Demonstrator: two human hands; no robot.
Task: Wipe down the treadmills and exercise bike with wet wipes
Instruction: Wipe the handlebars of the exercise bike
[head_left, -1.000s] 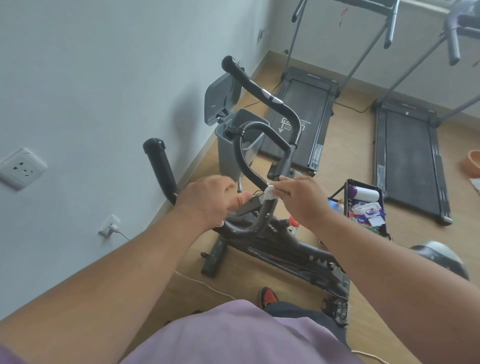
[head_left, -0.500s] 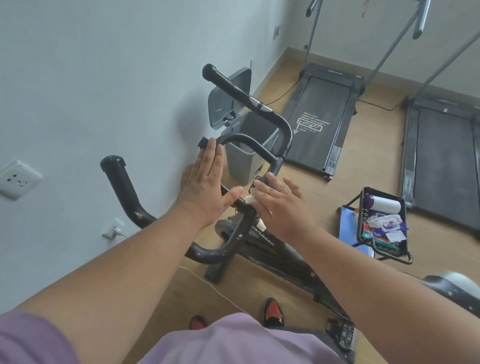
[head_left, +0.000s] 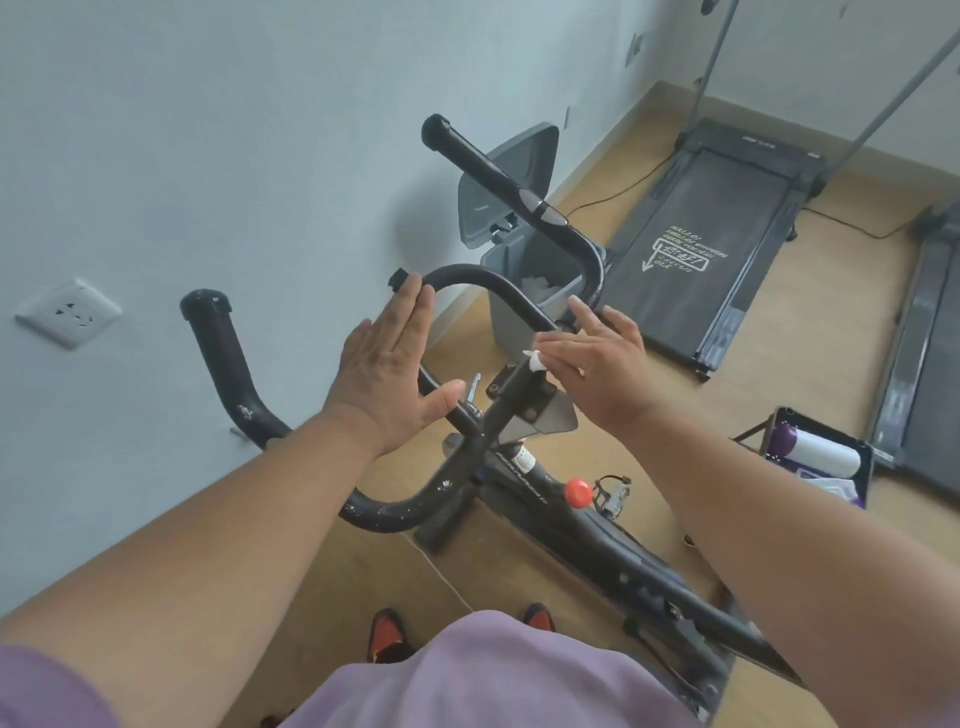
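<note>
Lilac shirt fabric (head_left: 483, 675) shows nearest, at six o'clock. Beyond it stands the exercise bike (head_left: 545, 499). The left hand (head_left: 389, 374) lies flat with straight fingers along the inner handlebar loop. The right hand (head_left: 597, 364), fingers spread, presses a white wet wipe (head_left: 535, 361) against the handlebar clamp. Farther off, at one o'clock, a treadmill (head_left: 711, 228) lies flat beside a grey bin (head_left: 524, 306).

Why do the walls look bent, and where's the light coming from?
Head view: wide-angle lens bows the wall and floor edges; soft daylight, the bin lid casting a faint shadow on the wall; the bike is sharp, the right treadmill at the frame edge smeared.
</note>
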